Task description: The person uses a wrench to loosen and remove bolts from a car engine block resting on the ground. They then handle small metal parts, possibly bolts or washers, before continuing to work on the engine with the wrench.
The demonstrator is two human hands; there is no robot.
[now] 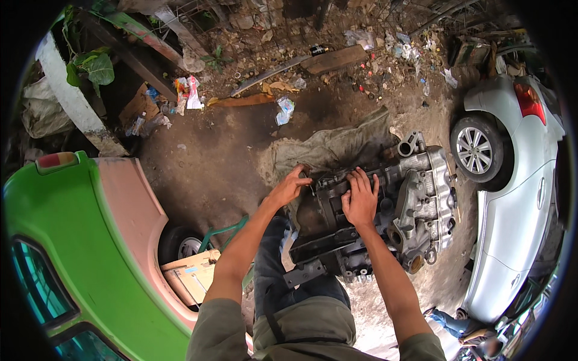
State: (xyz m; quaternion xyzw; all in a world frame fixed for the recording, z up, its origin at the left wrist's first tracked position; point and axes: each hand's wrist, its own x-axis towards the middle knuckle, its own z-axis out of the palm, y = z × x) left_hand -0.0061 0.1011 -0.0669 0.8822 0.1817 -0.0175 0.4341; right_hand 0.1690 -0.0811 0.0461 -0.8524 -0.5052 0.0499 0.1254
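An engine [421, 210] lies in front of me, with a dark block on the left and a silver cast-metal part on the right. My left hand [291, 185] is at the block's far left corner. Its thumb and fingers are pinched together over the edge, and what they hold is too small to make out. On the dark top of the block rests my right hand [361, 201], its fingers stretched out and slightly apart, holding nothing. A flat metal bracket [305, 274] sticks out on the near side, close to my legs.
A crumpled dirty cloth [337, 147] lies beyond the engine. The green car [78, 234] stands at left, a cardboard box [191, 278] by its wheel. At right is a silver car [518, 204], with another person [457, 325] low down. Wood planks [335, 59] and litter lie at the back.
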